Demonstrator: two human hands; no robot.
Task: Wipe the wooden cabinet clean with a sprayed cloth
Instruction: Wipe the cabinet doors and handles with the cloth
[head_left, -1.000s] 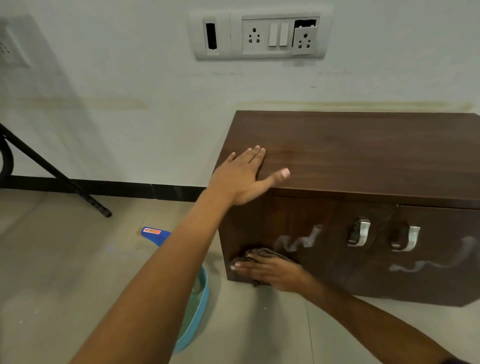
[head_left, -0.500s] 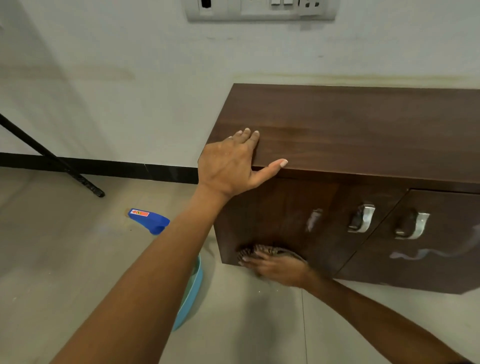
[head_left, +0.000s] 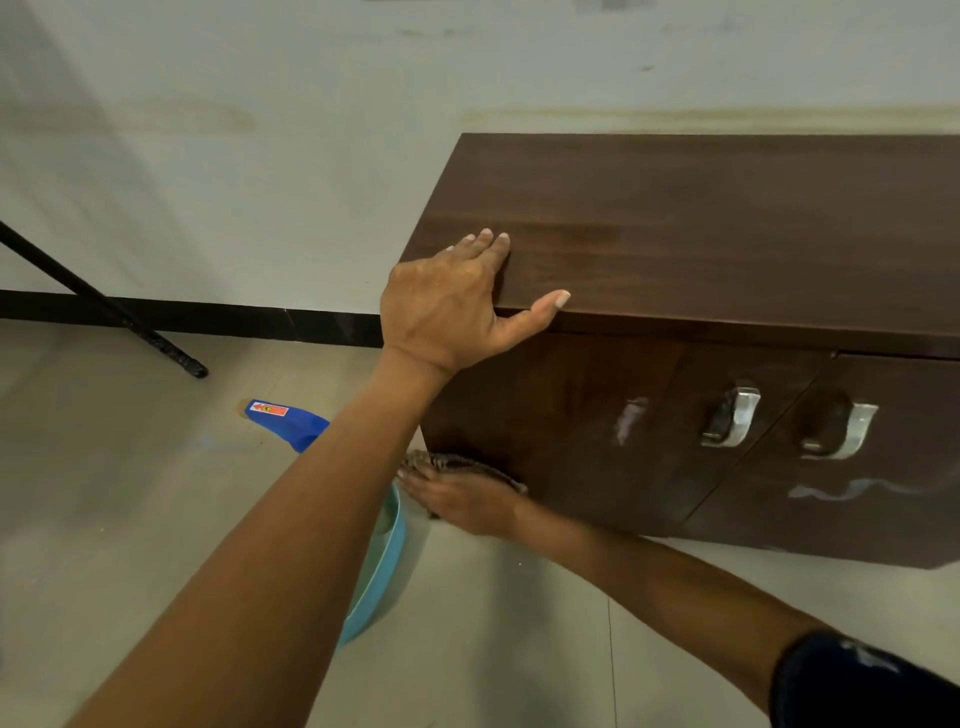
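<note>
Left arm stretched forward, the left hand (head_left: 447, 306) lies palm down, fingers straight and together, thumb splayed to the right; the right hand (head_left: 462, 501) reaches low beneath that forearm, fingers extended flat, pointing left.

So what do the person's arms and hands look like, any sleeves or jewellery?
Both forearms are bare. The left hand and right hand wear no gloves, rings or watch that show. A dark navy sleeve with a pale smudge starts near the right elbow.

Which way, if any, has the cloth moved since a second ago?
Yes. The cloth under the right hand slid left, past the cabinet front's left edge.
</note>
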